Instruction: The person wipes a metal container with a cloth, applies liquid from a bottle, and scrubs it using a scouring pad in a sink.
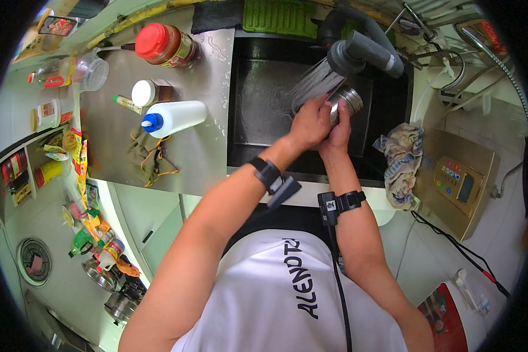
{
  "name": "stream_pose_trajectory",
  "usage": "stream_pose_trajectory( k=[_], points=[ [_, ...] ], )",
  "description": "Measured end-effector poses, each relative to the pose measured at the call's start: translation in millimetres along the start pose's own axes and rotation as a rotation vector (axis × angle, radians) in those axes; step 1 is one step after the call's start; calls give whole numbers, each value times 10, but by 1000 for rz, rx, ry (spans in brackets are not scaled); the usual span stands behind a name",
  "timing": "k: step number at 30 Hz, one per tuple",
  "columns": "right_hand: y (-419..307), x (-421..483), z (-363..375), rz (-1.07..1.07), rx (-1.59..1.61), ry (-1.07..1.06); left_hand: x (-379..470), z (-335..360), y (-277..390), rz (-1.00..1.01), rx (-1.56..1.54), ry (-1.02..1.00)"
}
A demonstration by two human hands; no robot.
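Observation:
Over the dark sink basin (264,123), a cylindrical stainless-steel container (351,100) with a ridged rim is held between both hands, tilted. My left hand (310,123) lies on its left side, partly hiding it. My right hand (338,132) grips it from below, thumb along its wall. Water sprays down and to the left from the grey faucet head (345,57), just above the container. Whether anything is inside the container cannot be seen. Both wrists wear black straps with small devices.
Left of the sink, a steel counter (193,163) holds a red-lidded jar (171,46), a white squeeze bottle (180,116), a white-capped jar (145,93) and a dark green cloth pouch (147,154). A crumpled rag (402,163) hangs at the sink's right edge, beside a metal box with buttons (457,180).

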State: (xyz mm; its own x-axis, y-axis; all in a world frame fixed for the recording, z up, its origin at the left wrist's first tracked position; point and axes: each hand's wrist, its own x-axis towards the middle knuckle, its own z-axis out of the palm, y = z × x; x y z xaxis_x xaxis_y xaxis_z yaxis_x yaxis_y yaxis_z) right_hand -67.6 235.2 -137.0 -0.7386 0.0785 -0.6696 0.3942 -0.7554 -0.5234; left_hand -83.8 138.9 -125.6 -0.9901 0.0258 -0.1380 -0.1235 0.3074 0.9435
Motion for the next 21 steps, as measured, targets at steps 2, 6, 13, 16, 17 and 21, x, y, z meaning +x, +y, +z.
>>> stream_pose_trajectory(
  k=[2, 6, 13, 16, 17, 21],
  points=[
    [38, 24, -3, -19, 40, 37, -64, 55, -1, -21, -55, 157],
    [56, -265, 208, -228, -57, -73, 144, -179, 93, -793, -936, 200],
    [-40, -370, 97, -128, -52, -107, -116, -97, 39, -911, -1054, 120],
    [-173, -317, 26, -242, -619, -226, -40, -228, 30, -910, -843, 205],
    [-233, -306, -17, -246, -620, -224, -11, -298, 32, -842, -686, 241],
    [-537, -419, 129, -122, -485, -160, 77, -511, 39, -328, -269, 136]
  ],
)
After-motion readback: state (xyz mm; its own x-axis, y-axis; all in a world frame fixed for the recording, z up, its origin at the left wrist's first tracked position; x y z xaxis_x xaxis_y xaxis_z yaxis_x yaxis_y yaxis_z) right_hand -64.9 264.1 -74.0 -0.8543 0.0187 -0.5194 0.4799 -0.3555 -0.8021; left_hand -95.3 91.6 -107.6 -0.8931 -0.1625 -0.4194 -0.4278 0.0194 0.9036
